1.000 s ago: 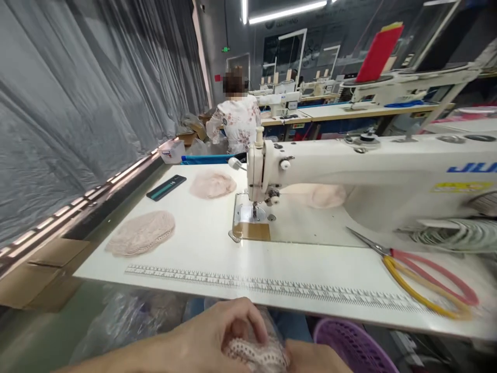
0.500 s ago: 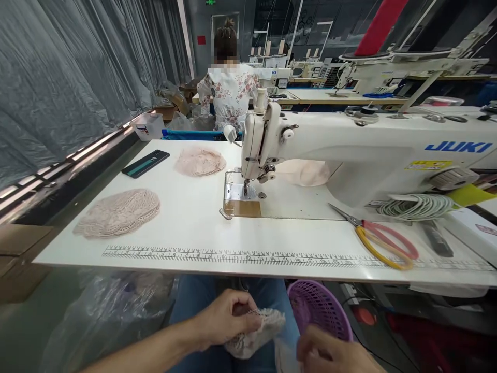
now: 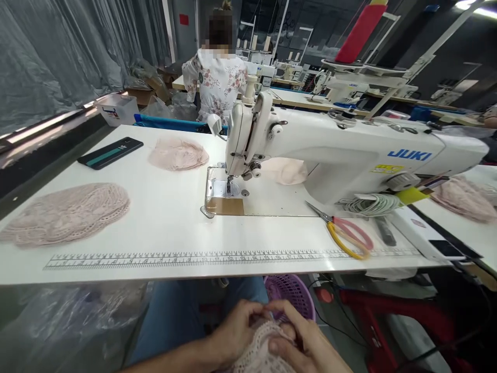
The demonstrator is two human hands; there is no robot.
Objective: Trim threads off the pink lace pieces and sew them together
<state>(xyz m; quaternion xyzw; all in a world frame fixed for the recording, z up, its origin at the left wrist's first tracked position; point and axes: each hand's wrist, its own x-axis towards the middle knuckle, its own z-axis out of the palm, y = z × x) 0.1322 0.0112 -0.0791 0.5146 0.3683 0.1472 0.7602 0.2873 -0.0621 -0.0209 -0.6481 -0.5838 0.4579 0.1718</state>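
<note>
Over my lap, below the table's front edge, a piece of pale pink lace fabric [image 3: 261, 351] is gathered between both hands. My left hand [image 3: 235, 331] pinches it from the left side. My right hand [image 3: 301, 339] has its thumb and fingers closed on the same lace from the right. The fingertips of both hands nearly meet at the top of the fabric, and its lower part runs out of the frame. On the table beyond stands a white sewing machine [image 3: 341, 140], with its needle and presser foot [image 3: 230, 185] over the metal plate.
Pale lace pieces [image 3: 70, 212] and sheer fabric pieces [image 3: 179, 154] lie left of the machine, near a phone [image 3: 111, 153]. Scissors [image 3: 341, 230] rest at the right, behind a printed ruler [image 3: 217, 259]. A purple basket [image 3: 306, 298] stands below. Another person [image 3: 217, 77] sits ahead.
My right hand has come in from the right and now grips the lace beside my left hand. The view has turned right, so the table things appear further left.
</note>
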